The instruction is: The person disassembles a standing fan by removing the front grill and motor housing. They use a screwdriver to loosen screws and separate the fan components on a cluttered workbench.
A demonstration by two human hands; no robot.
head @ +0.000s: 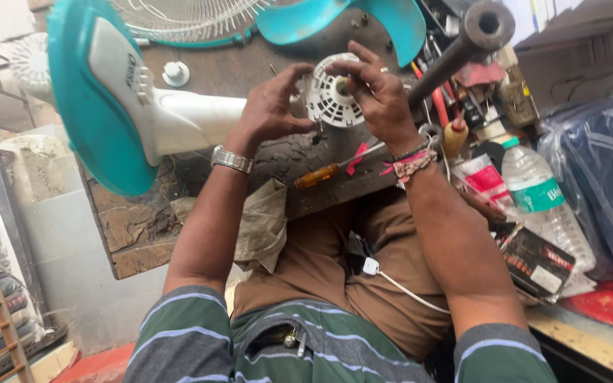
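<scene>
I judged the likeliest trouble to be the white vented motor cover (330,91) slipping, since it was held up in the air above the worn wooden bench (143,234) rather than resting on it; a loosened grip could drop it among the clutter at the right of the frame, or any small fastener could fall and vanish there. The orange-handled screwdriver (331,170) lay just below the hands near the bench edge, and a nudge from a wrist looked able to roll it off. The cover sat at upper centre of the frame, between the two hands. My left hand (272,106) was curled closed at its left edge, thumb and fingers pinching the rim where it met the white neck of the fan stand (193,120). My right hand (377,96) was half closed over the top and right of the cover, fingertips pressing at its centre hub. The teal fan base (94,99) filled the upper left, a teal blade (299,18) lay at top centre, and a plastic water bottle (540,198) lay to the right, well apart.
</scene>
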